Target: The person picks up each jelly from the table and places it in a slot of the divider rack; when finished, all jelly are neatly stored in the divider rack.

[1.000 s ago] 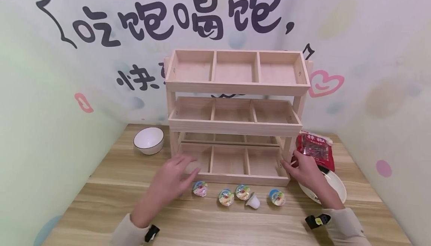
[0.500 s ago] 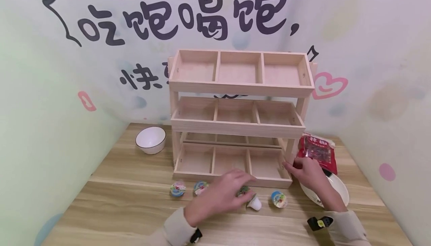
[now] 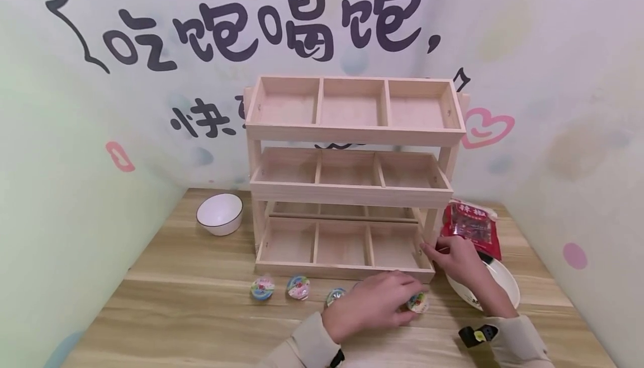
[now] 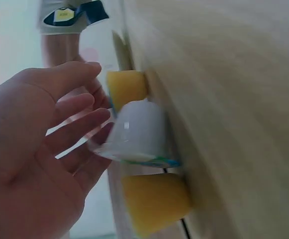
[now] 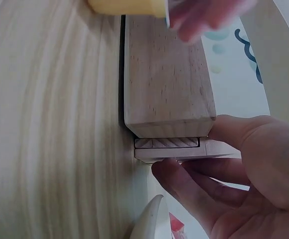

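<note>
A three-tier wooden shelf (image 3: 352, 194) with divided trays stands on the table. My right hand (image 3: 460, 259) grips its lower right end; in the right wrist view the thumb and fingers (image 5: 176, 181) lie on either side of the wood. In front of the bottom tray is a row of jelly cups (image 3: 298, 287). My left hand (image 3: 377, 303) is over the row's right part, with its fingers beside the rightmost jelly cup (image 3: 417, 302) and partly hiding others. The left wrist view shows loosely bent fingers near a yellow cup (image 4: 127, 87) and a white cup (image 4: 139, 130), apparently gripping neither.
A white bowl (image 3: 219, 214) stands left of the shelf. On the right are a red bag of dried chillies (image 3: 471, 223) and a white plate (image 3: 505, 284), partly behind my right forearm. A patterned wall backs the table (image 3: 166, 312).
My left hand has swept rightward along the row, from the shelf's left end to the rightmost jelly cup, uncovering the cup at the left end. My right hand keeps its grip on the shelf.
</note>
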A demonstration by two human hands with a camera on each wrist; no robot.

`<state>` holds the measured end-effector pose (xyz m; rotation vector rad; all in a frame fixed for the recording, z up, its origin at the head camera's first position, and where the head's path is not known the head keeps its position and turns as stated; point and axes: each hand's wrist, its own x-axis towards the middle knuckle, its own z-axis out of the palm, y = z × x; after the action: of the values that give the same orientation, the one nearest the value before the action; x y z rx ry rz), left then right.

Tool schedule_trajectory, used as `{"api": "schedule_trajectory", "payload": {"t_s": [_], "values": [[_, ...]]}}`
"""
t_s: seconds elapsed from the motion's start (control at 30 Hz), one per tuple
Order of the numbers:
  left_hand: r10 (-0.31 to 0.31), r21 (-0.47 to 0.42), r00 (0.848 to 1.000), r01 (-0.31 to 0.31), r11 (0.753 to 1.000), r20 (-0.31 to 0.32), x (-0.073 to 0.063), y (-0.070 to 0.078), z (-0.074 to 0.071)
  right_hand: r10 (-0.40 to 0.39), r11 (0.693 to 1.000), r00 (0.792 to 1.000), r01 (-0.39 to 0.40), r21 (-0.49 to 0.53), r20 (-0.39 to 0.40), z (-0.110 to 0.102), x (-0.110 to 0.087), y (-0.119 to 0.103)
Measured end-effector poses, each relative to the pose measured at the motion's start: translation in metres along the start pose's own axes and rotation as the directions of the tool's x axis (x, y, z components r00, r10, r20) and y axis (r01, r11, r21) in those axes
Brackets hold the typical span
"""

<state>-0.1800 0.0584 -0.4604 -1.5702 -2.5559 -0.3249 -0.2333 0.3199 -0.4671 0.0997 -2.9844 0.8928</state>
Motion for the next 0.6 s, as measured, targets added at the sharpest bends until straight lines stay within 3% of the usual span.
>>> {"api": "schedule_trajectory", "payload": {"t_s": [0.27, 0.6], "values": [[0.005, 0.005, 1.0, -0.005, 1.0, -0.019, 0.0044, -0.0051, 0.0103, -0.021, 0.999, 0.999, 0.021, -0.024, -0.024, -0.0034, 0.0, -0.0006], [-0.069, -0.043, 0.997, 0.07, 0.997, 0.032, 0.0016, -0.0068, 0.0114, 0.004, 1.0, 1.0, -0.004, -0.001, -0.001, 0.0009, 0.0008, 0.0021]]}}
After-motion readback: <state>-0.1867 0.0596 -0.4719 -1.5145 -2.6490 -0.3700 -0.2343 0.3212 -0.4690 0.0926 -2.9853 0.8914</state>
